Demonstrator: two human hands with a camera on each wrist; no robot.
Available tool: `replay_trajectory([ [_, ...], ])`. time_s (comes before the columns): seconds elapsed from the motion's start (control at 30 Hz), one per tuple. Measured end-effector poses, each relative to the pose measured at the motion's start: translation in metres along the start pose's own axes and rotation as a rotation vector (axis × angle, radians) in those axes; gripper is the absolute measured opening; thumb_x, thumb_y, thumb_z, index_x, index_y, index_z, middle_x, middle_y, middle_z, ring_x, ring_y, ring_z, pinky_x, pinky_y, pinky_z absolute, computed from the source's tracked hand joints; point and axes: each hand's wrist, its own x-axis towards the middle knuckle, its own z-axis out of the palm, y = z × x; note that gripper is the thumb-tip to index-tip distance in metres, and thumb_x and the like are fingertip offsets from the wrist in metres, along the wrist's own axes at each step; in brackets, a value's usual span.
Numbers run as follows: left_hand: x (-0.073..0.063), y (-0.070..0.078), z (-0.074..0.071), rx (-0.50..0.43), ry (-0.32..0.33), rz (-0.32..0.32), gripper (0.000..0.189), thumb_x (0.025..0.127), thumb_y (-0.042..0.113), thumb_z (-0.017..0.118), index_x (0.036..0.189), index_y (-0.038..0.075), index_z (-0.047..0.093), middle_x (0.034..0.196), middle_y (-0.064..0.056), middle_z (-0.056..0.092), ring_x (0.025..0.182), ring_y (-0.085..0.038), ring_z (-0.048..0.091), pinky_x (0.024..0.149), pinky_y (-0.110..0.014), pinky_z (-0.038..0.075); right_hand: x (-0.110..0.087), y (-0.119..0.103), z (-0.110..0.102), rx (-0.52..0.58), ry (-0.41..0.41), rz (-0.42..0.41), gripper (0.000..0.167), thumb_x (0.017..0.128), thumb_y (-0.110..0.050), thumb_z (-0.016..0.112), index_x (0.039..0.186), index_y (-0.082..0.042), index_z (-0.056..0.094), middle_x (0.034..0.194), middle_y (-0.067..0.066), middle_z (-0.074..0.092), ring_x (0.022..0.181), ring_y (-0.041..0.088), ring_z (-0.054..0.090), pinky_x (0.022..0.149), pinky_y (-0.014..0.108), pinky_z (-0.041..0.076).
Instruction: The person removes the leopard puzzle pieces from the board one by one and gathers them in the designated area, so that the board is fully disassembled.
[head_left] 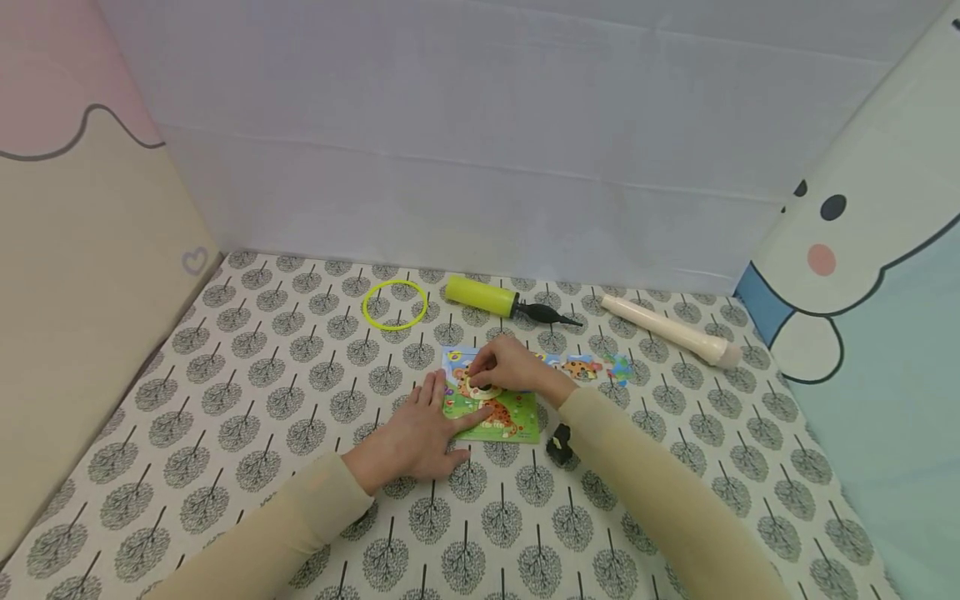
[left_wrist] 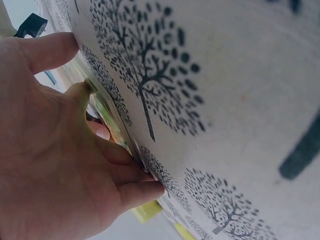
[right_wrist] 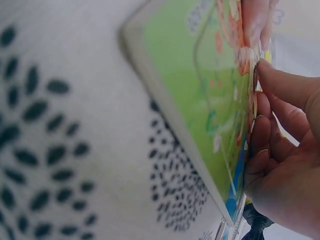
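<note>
A flat picture board (head_left: pixel 517 429) with a cartoon leopard on green lies at mid-table. My left hand (head_left: pixel 423 433) rests at its left edge with fingers spread, some of them on the board. In the left wrist view the left hand (left_wrist: pixel 75 145) shows its palm, and its fingers are extended. My right hand (head_left: pixel 513 367) is over the upper part of the board, fingers curled. In the right wrist view the right hand (right_wrist: pixel 290 135) pinches a thin flat puzzle piece (right_wrist: pixel 254 82) close to the board's surface; its picture is mostly hidden.
Colourful flat pieces (head_left: pixel 581 369) lie right of the board, partly behind the right wrist. A small black object (head_left: pixel 559 444) is beside the right sleeve. Farther back are a yellow ring (head_left: pixel 365 307), a yellow-and-black hand pump (head_left: pixel 480 296) and a cream tube-shaped object (head_left: pixel 667 327).
</note>
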Motion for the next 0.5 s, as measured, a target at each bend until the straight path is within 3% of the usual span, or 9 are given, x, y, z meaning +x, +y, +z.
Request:
replay_trajectory([
  [0.5,-0.0029,0.0012,-0.0014,0.0,0.026,0.004,0.063,0.094,0.061,0.039,0.151,0.042,0.02,0.145,-0.042,0.008,0.135,-0.053,0.005,0.108,-0.055,0.019,-0.0008,-0.0001,-0.0032,0.044,-0.001,0.016,0.01,0.085,-0.017,0.074,0.091,-0.009,0.072,0.081,-0.003,0.068,0.073,0.013,0.062,0.066,0.028,0.051],
])
